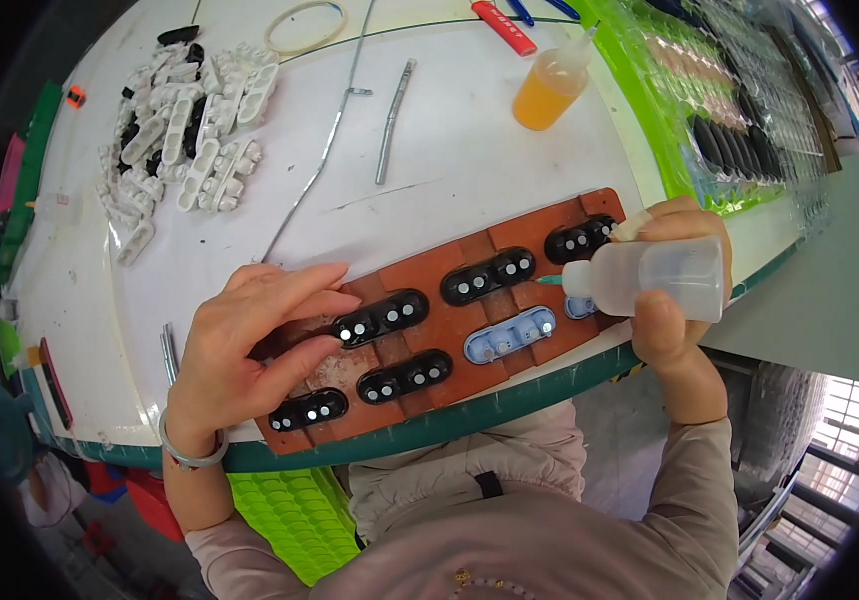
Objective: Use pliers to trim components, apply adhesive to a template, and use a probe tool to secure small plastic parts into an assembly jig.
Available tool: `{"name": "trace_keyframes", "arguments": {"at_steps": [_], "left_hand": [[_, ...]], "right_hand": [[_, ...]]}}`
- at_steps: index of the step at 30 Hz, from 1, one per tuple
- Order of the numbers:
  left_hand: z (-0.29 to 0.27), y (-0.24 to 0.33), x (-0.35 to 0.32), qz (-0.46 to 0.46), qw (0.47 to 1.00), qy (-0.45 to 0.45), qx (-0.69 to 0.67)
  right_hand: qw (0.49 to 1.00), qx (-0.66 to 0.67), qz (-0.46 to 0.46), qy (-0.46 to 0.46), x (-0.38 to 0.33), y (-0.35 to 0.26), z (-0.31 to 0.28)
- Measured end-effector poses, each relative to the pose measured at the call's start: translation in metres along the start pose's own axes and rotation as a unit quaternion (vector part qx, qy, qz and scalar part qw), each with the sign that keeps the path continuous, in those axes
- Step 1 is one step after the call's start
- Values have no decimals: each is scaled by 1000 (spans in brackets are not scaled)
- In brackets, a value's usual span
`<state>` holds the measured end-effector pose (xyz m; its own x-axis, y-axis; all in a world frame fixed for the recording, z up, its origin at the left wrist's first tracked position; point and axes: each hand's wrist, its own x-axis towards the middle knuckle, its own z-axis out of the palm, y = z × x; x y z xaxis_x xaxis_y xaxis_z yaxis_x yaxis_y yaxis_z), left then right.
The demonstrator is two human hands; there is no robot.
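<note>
Right hand grip: your right hand [672, 300] is wrapped around the clear squeeze bottle [660, 280], thumb underneath, fingers over the top, holding it on its side with the green nozzle pointing toward 9 o'clock.
Left hand grip: your left hand [255, 345] holds nothing; it lies flat with spread fingers, pressing the left end of the brown jig board [450, 330].
Where the work is: the board lies at the near edge of the white table [450, 150], at 6 o'clock, and carries black oblong parts [488, 276] plus one pale blue part [510, 335].
Risk, over-squeeze: a hard squeeze would likely flood the seat by the nozzle and run onto the board.
Risk, aim: the tip is just beside the black part at 3 o'clock on the board; a twitch could smear fluid across it.
Risk, slip: the board overhangs near the table edge; if you lift your left palm, it may shift.
Squeeze bottle contents: looks nearly empty, a little clear liquid at most; hard to tell.
Orange bottle [550, 85]: at 1 o'clock, upright, capped with a nozzle, roughly half full of orange liquid.
Loose pile [185, 135]: white and black parts heaped at 10 o'clock, in no container.
</note>
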<state>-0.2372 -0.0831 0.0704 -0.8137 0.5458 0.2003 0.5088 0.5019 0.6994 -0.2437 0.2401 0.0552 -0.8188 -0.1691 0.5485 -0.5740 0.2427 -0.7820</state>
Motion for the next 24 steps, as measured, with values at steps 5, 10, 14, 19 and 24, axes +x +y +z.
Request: {"name": "trace_keyframes", "arguments": {"at_steps": [5, 10, 14, 19, 24], "left_hand": [[0, 1, 1, -5, 1000, -3, 0], [0, 1, 3, -5, 1000, -9, 1], [-1, 1, 3, 0, 1000, -11, 0], [-1, 1, 1, -3, 1000, -16, 1], [-5, 4, -1, -29, 1000, -6, -4]], "right_hand": [[1000, -1, -27, -11, 4, 3, 1], [998, -37, -37, -20, 5, 1, 4], [999, -8, -38, -13, 5, 2, -2], [991, 62, -29, 115, -2, 4, -25], [995, 20, -4, 99, -5, 17, -28]]}}
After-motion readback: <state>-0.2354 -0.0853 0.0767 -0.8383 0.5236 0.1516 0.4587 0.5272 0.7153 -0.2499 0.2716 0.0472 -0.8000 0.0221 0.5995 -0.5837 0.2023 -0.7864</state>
